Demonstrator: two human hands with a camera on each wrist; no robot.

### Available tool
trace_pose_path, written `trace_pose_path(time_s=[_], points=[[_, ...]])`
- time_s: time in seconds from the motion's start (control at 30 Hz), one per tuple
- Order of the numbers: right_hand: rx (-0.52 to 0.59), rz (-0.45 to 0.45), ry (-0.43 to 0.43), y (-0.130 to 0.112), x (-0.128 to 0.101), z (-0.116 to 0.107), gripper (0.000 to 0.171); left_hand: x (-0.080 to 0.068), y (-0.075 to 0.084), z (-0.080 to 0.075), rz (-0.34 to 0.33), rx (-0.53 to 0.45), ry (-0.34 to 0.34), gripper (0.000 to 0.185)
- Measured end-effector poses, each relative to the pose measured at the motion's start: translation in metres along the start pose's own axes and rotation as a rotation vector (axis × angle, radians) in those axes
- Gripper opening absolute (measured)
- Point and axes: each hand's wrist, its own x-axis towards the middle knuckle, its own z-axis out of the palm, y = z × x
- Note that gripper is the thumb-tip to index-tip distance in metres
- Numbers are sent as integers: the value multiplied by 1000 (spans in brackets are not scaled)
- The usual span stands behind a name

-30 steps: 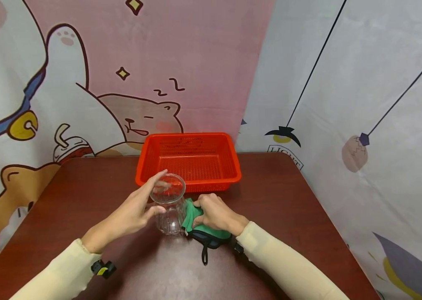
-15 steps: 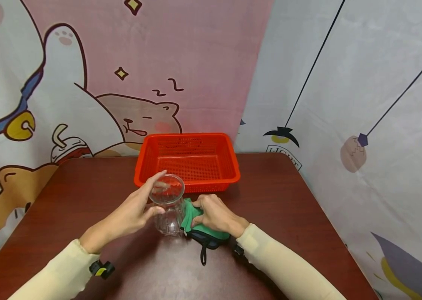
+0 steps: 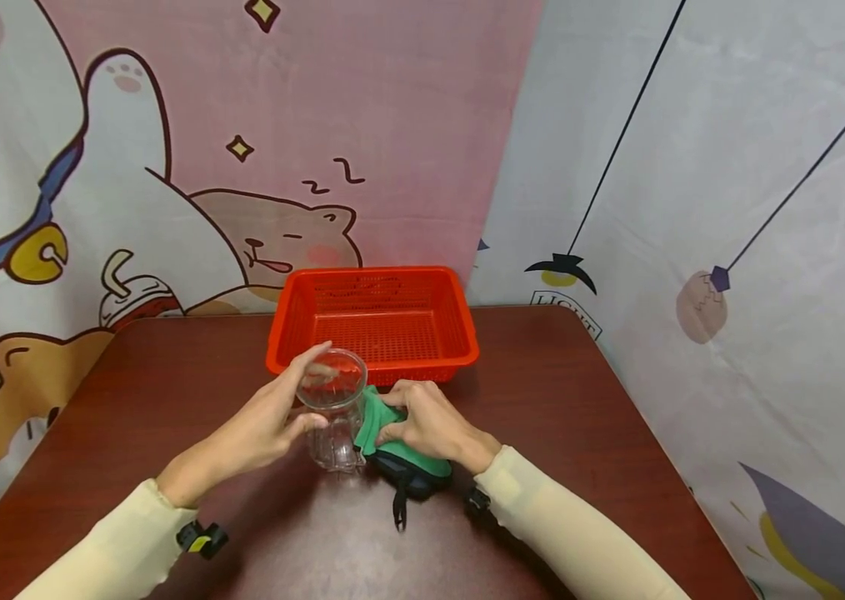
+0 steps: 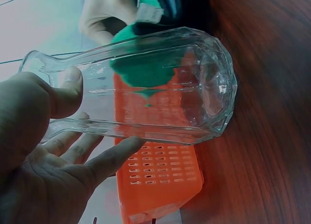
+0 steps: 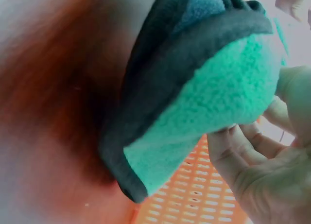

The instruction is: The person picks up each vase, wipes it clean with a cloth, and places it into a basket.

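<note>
My left hand (image 3: 270, 423) holds a clear glass vase (image 3: 336, 442) near its flared rim, thumb on one side and fingers on the other. In the left wrist view the faceted vase (image 4: 160, 93) is see-through, with its thick base toward the right. My right hand (image 3: 430, 423) pinches a folded cloth (image 3: 415, 460), green and fuzzy on one face, dark-edged, with a black hanging loop. The bunched cloth lies against the vase's right side. From the right wrist, the green face of the cloth (image 5: 228, 88) shows between thumb and fingers.
Behind the hands stands an orange-red perforated plastic basket (image 3: 460, 362) on the dark reddish-brown table (image 3: 542, 392). Cartoon-printed cloth hangings (image 3: 407, 125) surround the table at the back and sides.
My right hand and the cloth have shifted slightly left and up along the vase, and the hanging loop has swung left. My left hand and the vase stay nearly still.
</note>
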Motion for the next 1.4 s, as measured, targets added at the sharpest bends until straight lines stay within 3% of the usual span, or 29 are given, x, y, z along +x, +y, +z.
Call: trace_pose_path(time_s=[0.3,0.67,0.97,1.23,1.4], points=[[40,-27,42,-7,4,-6,59,-1,0,0,8,-4,-2,114],[145,-66,152,-18,7,-15,52,0,0,2,28,11,-3,111],[307,-35,245,-22,6,-24,46,3,-1,3,53,12,-5,115],[377,-22,212,-21,7,-27,46,4,-2,2,58,33,2,114],[326,-40,201,-22,8,-26,44,3,-1,2,53,27,-5,114]])
